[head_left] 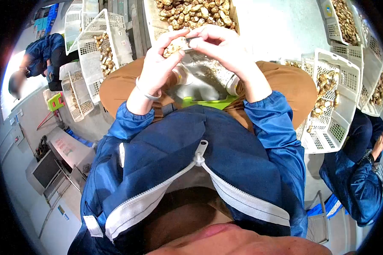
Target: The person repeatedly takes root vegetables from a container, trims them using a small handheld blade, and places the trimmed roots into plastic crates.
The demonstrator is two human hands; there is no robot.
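My left hand is closed around a pale, lumpy cream-and-brown piece that looks like a mushroom. Close beside it, my right hand has its thumb and fingers pinched together. Something small and greyish sits at those fingertips, too small to name. Both hands are held above my lap, in front of a box piled with similar brown-and-cream pieces. Below the hands, between my knees, lies a grey surface scattered with pale crumbs, with a bright green edge nearest me.
White slotted crates holding more pieces stand at my right and left. Another person in blue bends at the far left. A second person's blue sleeve shows at the right. Machinery stands at lower left.
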